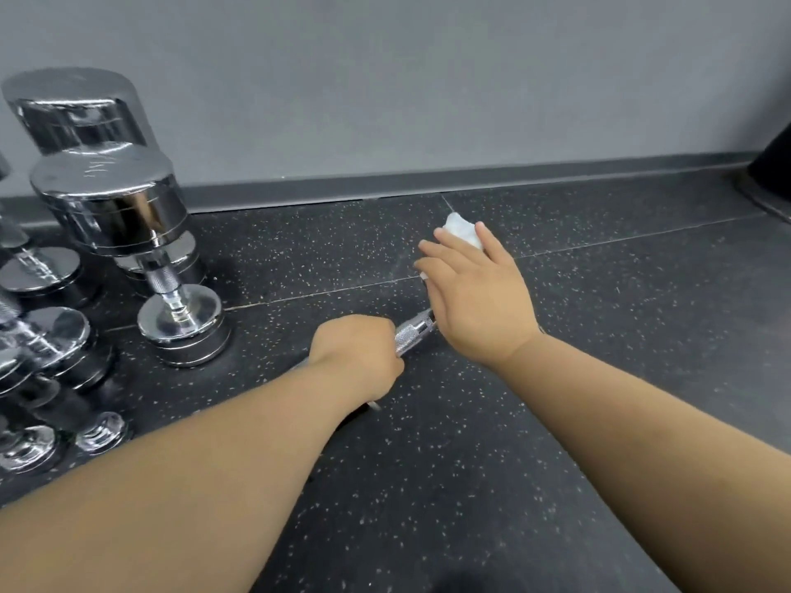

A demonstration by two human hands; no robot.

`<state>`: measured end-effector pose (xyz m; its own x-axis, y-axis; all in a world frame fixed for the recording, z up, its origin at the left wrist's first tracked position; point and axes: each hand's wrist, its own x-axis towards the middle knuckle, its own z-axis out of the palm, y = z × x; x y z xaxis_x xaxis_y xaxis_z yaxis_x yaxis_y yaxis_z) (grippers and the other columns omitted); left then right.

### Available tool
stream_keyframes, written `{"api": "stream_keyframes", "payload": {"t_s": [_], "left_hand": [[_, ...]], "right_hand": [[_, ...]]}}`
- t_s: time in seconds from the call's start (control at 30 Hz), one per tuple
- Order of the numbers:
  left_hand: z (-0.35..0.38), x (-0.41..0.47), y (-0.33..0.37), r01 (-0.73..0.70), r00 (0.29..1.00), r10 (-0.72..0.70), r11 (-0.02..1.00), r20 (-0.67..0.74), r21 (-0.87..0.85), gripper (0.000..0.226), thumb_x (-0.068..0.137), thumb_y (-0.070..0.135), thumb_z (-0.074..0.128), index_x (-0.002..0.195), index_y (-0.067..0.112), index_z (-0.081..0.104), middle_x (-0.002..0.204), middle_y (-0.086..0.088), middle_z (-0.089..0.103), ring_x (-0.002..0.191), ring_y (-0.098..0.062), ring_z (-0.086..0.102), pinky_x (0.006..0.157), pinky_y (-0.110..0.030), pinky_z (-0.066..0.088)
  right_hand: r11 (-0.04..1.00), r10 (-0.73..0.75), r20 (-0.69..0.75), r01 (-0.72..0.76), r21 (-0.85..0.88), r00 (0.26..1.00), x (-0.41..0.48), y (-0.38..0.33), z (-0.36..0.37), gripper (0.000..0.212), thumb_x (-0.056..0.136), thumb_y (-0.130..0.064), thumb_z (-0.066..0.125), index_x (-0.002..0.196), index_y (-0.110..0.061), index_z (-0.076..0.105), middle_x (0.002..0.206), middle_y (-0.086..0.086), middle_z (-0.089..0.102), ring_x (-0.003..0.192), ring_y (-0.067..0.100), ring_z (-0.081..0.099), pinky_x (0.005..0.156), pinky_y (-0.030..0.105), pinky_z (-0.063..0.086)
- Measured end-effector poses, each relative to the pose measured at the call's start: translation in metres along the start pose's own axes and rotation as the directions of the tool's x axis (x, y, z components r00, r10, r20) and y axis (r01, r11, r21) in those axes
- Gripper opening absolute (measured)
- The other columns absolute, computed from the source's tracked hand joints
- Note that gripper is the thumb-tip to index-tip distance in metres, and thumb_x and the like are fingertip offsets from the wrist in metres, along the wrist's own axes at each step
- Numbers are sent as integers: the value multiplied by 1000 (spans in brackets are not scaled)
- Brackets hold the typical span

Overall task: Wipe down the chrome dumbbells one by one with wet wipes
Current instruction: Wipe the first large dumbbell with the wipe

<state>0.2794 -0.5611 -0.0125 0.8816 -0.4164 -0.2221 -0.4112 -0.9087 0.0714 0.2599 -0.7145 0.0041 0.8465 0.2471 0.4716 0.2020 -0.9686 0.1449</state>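
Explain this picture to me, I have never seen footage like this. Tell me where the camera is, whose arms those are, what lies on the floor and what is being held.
There is no machine here. The two bare arms belong to a person, and the only camera is worn on that person's head, looking forward and down. That is why the left hand appears on the left and the right hand on the right. The surface is a dark speckled floor that meets a grey wall. On the left, several chrome dumbbells stand upright on their ends. The left hand grips the ridged handle of one more dumbbell. The right hand holds a crumpled white wet wipe over that dumbbell's far end, which the hand hides from view.
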Motion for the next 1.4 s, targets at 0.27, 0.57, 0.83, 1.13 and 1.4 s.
{"api": "stream_keyframes", "payload": {"t_s": [0.27,0.57,0.83,1.13,1.4], "left_hand": [[9,28,42,-157,968,75,924,238,348,17,94,33,59,84,20,55,74,5,53,62,-16,48,54,-30,38],[29,-14,-9,-190,955,190,982,-227,21,50,84,54,52,126,27,55,124,5,54,112,-22,52,92,-40,42],[42,-28,-27,-117,925,44,978,-378,-172,57,91,53,23,123,26,61,114,0,63,102,-28,55,86,-40,43],[30,13,-50,10,970,-131,864,-205,-504,36,100,31,31,108,22,65,109,-1,64,100,-25,57,76,-37,43],[20,37,-64,72,958,-220,807,-186,-586,43,98,31,31,92,10,69,95,-7,68,88,-27,60,78,-42,49]], "right_hand": [[981,110,127,-128,148,986,-60,25,50,15,85,-2,60,93,-3,73,110,14,72,109,35,66,99,48,47],[990,93,351,-125,72,932,-52,-6,42,11,80,-3,58,82,-10,66,86,9,67,99,35,62,94,41,45],[945,52,562,-223,240,826,-52,-38,28,36,102,-21,35,129,-6,51,134,7,51,129,24,40,119,37,21],[901,116,563,-326,287,818,-25,-36,26,28,95,4,44,107,-4,67,105,7,63,103,27,56,89,36,44],[858,163,486,-367,360,858,-17,-45,41,39,91,7,43,115,-13,68,100,9,65,97,23,59,87,34,50]]}}
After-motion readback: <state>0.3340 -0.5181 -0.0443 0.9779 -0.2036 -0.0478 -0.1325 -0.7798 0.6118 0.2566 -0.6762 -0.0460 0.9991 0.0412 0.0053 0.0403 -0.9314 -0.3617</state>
